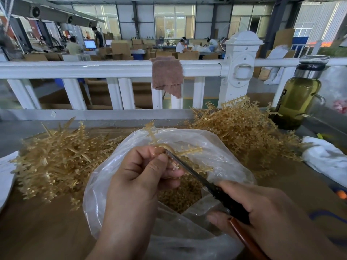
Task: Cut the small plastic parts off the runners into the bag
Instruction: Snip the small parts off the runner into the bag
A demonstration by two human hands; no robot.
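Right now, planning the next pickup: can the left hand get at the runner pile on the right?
Probably not: the left hand grips a runner, and bag and knife lie between.

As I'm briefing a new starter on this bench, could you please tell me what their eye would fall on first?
The hands at centre: the left hand pinches a tan runner over the open clear bag, while the right hand grips a knife whose blade lies against it. Then the tangled runner heaps on both sides of the bag, and the olive-green bottle at far right.
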